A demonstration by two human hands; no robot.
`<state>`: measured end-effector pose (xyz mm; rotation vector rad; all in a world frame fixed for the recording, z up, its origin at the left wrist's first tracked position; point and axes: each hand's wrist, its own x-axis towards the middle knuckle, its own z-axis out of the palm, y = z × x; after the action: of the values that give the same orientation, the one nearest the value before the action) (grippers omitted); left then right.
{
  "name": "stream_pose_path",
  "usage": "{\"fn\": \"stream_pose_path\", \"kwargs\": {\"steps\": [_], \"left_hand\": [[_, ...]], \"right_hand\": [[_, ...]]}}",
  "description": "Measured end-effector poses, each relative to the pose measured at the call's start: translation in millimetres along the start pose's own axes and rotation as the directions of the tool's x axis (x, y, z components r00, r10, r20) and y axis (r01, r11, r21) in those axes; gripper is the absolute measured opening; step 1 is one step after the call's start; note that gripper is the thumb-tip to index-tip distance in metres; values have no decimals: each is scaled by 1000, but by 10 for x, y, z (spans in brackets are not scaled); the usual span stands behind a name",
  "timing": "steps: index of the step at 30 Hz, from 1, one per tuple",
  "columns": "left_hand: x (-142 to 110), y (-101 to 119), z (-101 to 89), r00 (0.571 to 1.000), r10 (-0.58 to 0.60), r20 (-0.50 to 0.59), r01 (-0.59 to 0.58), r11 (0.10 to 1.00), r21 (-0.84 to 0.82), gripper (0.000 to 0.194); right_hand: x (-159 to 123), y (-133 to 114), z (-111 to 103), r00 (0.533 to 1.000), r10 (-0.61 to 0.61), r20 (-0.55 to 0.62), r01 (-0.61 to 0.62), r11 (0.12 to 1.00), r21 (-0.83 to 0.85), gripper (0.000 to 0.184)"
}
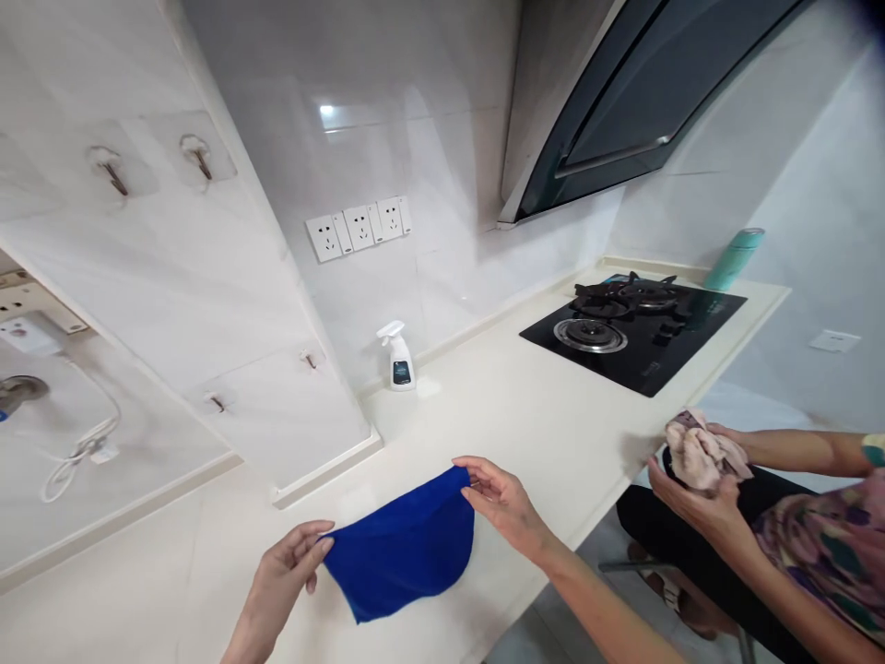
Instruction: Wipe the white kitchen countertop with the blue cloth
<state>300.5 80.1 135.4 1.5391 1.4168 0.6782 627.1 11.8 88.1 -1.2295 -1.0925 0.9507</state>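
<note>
Blue cloth [407, 549] is hanging over the counter [477, 415], in front of the spray bottle [399, 361]. Left hand [280, 576] is pinching its upper edge, left of the bottle; right hand [508, 507] is pinching the opposite end, right of it. Lower edge is sagging; even outward tension is probably suiting flatness best.

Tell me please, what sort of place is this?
It looks like a home kitchen: there is a black gas stove set in the pale counter, and a range hood on the wall above it.
</note>
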Motion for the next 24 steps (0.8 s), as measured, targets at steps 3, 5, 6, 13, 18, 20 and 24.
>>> {"fn": "stream_pose_path", "kwargs": {"steps": [3,5,6,13,18,20,24], "left_hand": [[132,136,-87,999,-3,47,4,1000,-28,56],[244,159,-162,998,3,69,-1,999,-42,58],[310,164,-201,997,7,77,-3,999,-47,59],[664,399,-437,956,245,-162,-232,968,96,40],[447,122,-463,809,576,-117,-522,796,307,33],[292,-336,-373,740,672,-29,-619,698,361,31],[-7,-1503,-66,645,746,163,-741,561,369,27]], "right_hand": [[151,-38,-20,997,-54,53,59,994,-87,43],[248,-36,11,995,-96,36,101,981,-164,42],[308,-35,37,992,-129,18,129,969,-210,42],[817,-124,301,929,-354,-113,291,882,-371,40],[562,92,371,907,-401,-128,327,863,-384,34],[255,397,353,916,-384,-111,311,859,-407,32],[-454,1174,299,948,-316,45,289,790,-541,31]]}}
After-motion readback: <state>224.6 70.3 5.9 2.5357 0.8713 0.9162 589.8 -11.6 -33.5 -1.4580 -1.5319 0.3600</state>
